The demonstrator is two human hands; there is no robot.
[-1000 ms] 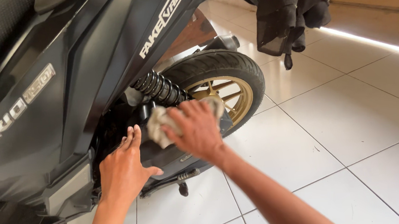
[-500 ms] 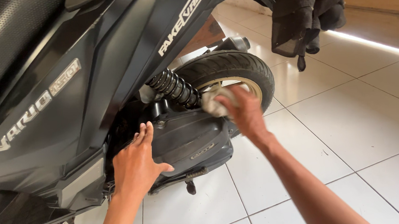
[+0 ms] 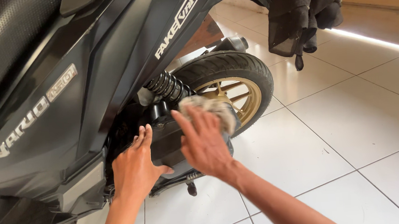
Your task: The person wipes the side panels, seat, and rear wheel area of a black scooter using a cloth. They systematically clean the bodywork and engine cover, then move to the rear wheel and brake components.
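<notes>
Nearest the camera, the person's 2 bare forearms reach in from the bottom edge. The left hand (image 3: 135, 167) lies flat and open, fingers together, braced on the dark engine cover (image 3: 164, 143) of the black scooter (image 3: 65, 89). The right hand (image 3: 204, 142) is clamped around 1 pale crumpled rag (image 3: 216, 108), pressing it against the cover's rear end, just in front of the wheel.

And there's the change: half a second ago that rag was up by the tyre's edge, with most of the cover exposed; now the right hand has swept back toward the left hand and hides the cover's middle. A second ago it sat about here too, so this reads as a back-and-forth rubbing stroke across the cover, with the left hand barely shifting, just steadying.

Moving back: 1 coiled black shock absorber (image 3: 166, 86) rises above the rag, 1 rear wheel with a gold spoked rim (image 3: 241, 97) sits behind it, and 1 exhaust tip (image 3: 234, 44) pokes out above the tyre. Below, 1 footpeg (image 3: 192, 188) hangs over the white tiled floor (image 3: 352, 128). Farthest off, 1 bundle of dark cloth (image 3: 300, 9) hangs down at the top.
</notes>
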